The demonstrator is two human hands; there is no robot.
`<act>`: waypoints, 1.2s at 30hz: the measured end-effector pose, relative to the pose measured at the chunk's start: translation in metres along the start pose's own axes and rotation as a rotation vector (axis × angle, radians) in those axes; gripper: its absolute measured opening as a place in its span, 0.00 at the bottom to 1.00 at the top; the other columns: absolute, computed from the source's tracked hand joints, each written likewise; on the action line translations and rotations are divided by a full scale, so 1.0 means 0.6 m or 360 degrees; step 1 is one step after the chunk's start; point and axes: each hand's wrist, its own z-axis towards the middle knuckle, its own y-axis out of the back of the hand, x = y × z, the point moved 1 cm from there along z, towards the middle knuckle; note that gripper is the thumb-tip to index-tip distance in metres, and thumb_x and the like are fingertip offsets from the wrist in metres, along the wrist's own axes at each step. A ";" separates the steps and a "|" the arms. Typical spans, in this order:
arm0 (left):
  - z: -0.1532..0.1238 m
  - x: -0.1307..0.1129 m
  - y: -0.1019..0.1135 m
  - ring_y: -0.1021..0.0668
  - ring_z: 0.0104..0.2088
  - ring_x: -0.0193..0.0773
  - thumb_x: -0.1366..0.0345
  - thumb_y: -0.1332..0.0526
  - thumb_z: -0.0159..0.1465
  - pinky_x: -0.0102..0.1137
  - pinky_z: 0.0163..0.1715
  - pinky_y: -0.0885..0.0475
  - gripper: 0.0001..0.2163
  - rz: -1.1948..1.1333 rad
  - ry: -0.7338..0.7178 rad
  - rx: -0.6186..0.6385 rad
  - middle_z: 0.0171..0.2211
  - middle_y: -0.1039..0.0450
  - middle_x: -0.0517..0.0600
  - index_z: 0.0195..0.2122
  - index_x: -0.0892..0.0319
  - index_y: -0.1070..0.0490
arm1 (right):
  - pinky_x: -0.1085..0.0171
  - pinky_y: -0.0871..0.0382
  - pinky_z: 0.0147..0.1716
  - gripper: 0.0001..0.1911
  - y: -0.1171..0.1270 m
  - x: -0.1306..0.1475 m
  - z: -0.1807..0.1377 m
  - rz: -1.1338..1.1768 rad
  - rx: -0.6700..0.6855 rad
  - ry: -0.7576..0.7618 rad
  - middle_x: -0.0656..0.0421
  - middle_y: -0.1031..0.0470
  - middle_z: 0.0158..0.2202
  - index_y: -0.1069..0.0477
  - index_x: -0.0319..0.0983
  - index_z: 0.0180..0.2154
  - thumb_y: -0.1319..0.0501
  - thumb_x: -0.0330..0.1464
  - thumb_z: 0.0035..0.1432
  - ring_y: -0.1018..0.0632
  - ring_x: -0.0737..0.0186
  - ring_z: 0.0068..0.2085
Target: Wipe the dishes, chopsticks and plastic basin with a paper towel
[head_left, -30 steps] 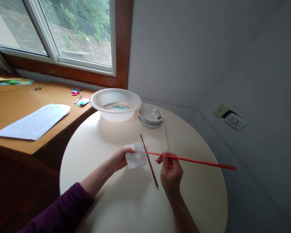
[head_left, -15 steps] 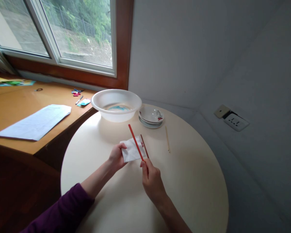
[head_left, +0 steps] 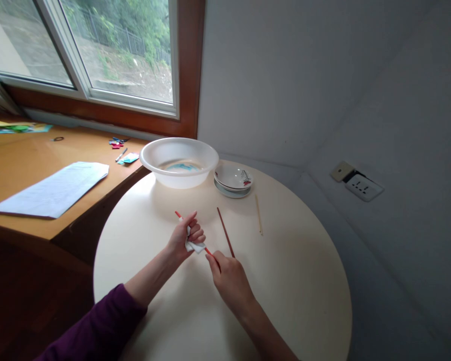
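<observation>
My left hand is closed around a white folded cloth, which is wrapped about a red chopstick. One tip of that chopstick sticks out beyond my thumb side, and its middle is hidden in the cloth and fingers. Lower and to the right, my right hand pinches the chopstick's near end between thumb and fingers. A dark brown chopstick lies on the table just beyond my right knuckles, its near end hidden behind the hand. Farther right rests a pair of pale chopsticks, side by side.
On the round cream table, a translucent white basin stands at the back, holding something bluish. Beside it are stacked small dishes. A wooden desk at left carries paper sheets. The wall borders the table.
The cloth, flat in my left hand before, is now closed around the red chopstick. My right hand has brought the chopstick left and down into it. The brown chopstick stays put.
</observation>
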 end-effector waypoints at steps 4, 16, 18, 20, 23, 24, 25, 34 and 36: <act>0.002 -0.032 0.009 0.49 0.09 0.26 0.55 0.49 0.63 0.25 0.10 0.52 0.23 -0.0078 -0.0038 -0.0046 0.09 0.62 0.38 0.14 0.56 0.55 | 0.66 0.52 0.20 0.21 -0.001 -0.004 -0.003 -0.0082 0.0055 0.0012 0.60 0.31 0.17 0.34 0.39 0.24 0.56 0.37 0.65 0.33 0.67 0.18; -0.006 -0.056 0.003 0.47 0.10 0.25 0.57 0.50 0.64 0.23 0.12 0.48 0.21 0.0370 -0.0632 -0.0040 0.11 0.57 0.38 0.15 0.58 0.48 | 0.68 0.50 0.20 0.21 0.016 0.017 -0.006 0.0419 0.0291 -0.0147 0.63 0.38 0.15 0.40 0.39 0.18 0.54 0.35 0.63 0.37 0.69 0.19; -0.012 -0.058 -0.002 0.47 0.10 0.25 0.57 0.48 0.63 0.24 0.13 0.46 0.22 0.0478 -0.0659 0.0054 0.11 0.57 0.39 0.14 0.58 0.48 | 0.69 0.49 0.19 0.21 0.021 0.019 -0.006 0.0599 0.0344 -0.0174 0.64 0.40 0.15 0.41 0.39 0.17 0.54 0.35 0.62 0.38 0.70 0.19; -0.019 -0.063 -0.004 0.47 0.10 0.26 0.57 0.48 0.63 0.24 0.13 0.45 0.22 0.0580 -0.0643 0.0148 0.10 0.56 0.39 0.13 0.58 0.48 | 0.70 0.49 0.18 0.21 0.023 0.017 -0.005 0.0782 0.0437 -0.0228 0.65 0.42 0.15 0.40 0.38 0.17 0.53 0.35 0.61 0.39 0.71 0.19; -0.024 -0.077 0.001 0.45 0.10 0.26 0.59 0.46 0.62 0.25 0.13 0.43 0.22 0.0706 -0.0567 0.0259 0.10 0.54 0.40 0.12 0.59 0.46 | 0.71 0.50 0.16 0.22 0.022 0.009 -0.004 0.1001 0.0645 -0.0329 0.65 0.43 0.14 0.39 0.38 0.17 0.53 0.37 0.61 0.41 0.71 0.17; -0.025 -0.083 0.006 0.45 0.10 0.26 0.59 0.45 0.61 0.24 0.13 0.44 0.22 0.0749 -0.0509 0.0271 0.10 0.54 0.40 0.12 0.59 0.46 | 0.71 0.51 0.16 0.22 0.023 0.005 -0.003 0.1032 0.0705 -0.0352 0.66 0.44 0.13 0.39 0.38 0.16 0.53 0.37 0.60 0.41 0.71 0.16; -0.024 -0.088 0.011 0.45 0.10 0.25 0.59 0.44 0.61 0.24 0.13 0.45 0.21 0.0797 -0.0432 0.0269 0.10 0.53 0.40 0.12 0.59 0.45 | 0.71 0.51 0.16 0.22 0.025 0.001 -0.003 0.1036 0.0752 -0.0364 0.66 0.45 0.13 0.39 0.38 0.16 0.52 0.37 0.60 0.42 0.71 0.16; -0.006 -0.104 0.040 0.49 0.10 0.22 0.57 0.42 0.59 0.20 0.10 0.51 0.19 0.0707 -0.0187 0.0114 0.11 0.53 0.39 0.16 0.61 0.42 | 0.70 0.52 0.18 0.18 0.069 -0.025 0.005 0.1122 0.0771 -0.0294 0.66 0.46 0.15 0.38 0.38 0.18 0.50 0.36 0.58 0.43 0.72 0.19; -0.011 -0.098 0.035 0.51 0.11 0.22 0.52 0.42 0.58 0.20 0.10 0.52 0.17 0.0719 -0.0139 0.0200 0.12 0.51 0.38 0.22 0.61 0.36 | 0.70 0.52 0.18 0.19 0.071 -0.027 0.008 0.1126 0.0670 -0.0308 0.66 0.47 0.16 0.35 0.37 0.19 0.50 0.37 0.58 0.44 0.72 0.19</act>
